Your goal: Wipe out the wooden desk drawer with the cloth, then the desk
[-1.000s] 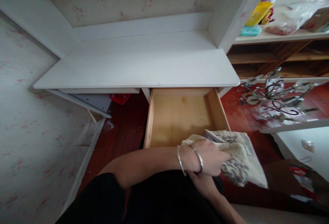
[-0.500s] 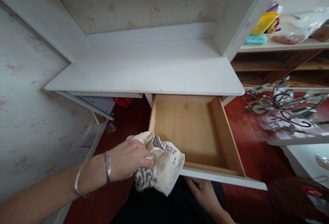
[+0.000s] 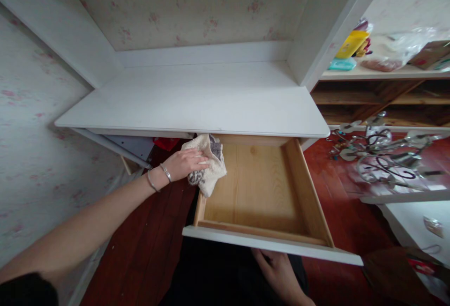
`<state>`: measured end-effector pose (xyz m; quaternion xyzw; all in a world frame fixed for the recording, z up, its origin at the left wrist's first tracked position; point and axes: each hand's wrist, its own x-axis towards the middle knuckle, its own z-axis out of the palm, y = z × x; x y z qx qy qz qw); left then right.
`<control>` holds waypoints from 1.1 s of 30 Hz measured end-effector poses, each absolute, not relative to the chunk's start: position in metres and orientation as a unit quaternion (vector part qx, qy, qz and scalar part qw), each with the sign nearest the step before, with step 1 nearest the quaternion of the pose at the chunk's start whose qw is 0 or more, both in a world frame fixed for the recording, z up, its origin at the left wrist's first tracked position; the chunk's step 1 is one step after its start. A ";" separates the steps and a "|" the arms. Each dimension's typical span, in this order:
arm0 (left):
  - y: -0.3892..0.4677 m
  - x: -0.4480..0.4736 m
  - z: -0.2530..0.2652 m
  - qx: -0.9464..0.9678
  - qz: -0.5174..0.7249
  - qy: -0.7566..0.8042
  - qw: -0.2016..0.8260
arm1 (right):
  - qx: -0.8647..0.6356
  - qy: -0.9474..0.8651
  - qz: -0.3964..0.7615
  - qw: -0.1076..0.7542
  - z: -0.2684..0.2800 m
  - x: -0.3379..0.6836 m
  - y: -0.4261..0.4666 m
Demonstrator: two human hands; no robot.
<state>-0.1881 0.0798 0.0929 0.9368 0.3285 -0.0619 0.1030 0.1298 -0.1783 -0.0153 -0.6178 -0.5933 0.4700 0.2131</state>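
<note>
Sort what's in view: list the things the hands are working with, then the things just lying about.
In use:
left hand
cloth
open wooden drawer
right hand, under the drawer front

Lying about:
white desk top
metal candelabra on the floor
yellow box
plastic bag

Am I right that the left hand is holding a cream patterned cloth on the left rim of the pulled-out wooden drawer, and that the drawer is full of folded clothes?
Not quite. The head view shows the left hand holding the cream patterned cloth on the left rim of the pulled-out wooden drawer, but the drawer is not full of folded clothes; its bare wooden bottom shows, with nothing lying on it.
</note>
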 end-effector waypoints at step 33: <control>-0.018 -0.055 0.121 0.852 -0.153 0.258 0.429 | -0.616 -0.620 0.416 0.250 -0.019 0.125 -0.173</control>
